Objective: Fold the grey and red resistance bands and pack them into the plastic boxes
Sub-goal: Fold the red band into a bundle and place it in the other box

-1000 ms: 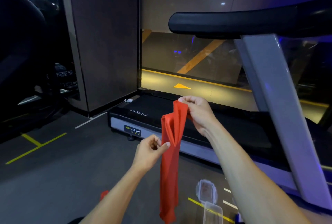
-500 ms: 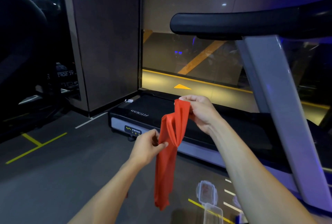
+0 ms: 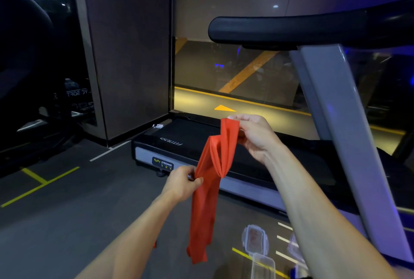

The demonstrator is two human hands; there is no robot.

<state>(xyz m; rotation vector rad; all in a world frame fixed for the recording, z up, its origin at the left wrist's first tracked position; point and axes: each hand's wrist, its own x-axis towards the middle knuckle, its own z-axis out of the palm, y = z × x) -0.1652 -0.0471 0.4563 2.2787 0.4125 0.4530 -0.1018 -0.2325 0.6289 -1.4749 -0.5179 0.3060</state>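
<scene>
Above the dim gym's grey floor (image 3: 67,222), the limp, light red elastic resistance band (image 3: 207,191) hung pinched between right hand (image 3: 253,137) and left hand (image 3: 181,183), likely best gripped at its folds.

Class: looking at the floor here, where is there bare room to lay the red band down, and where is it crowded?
Free: grey floor between the yellow floor lines and the left hand. Crowded: lower right, where plastic boxes lie beside the treadmill. Both hands hold the red band.
</scene>
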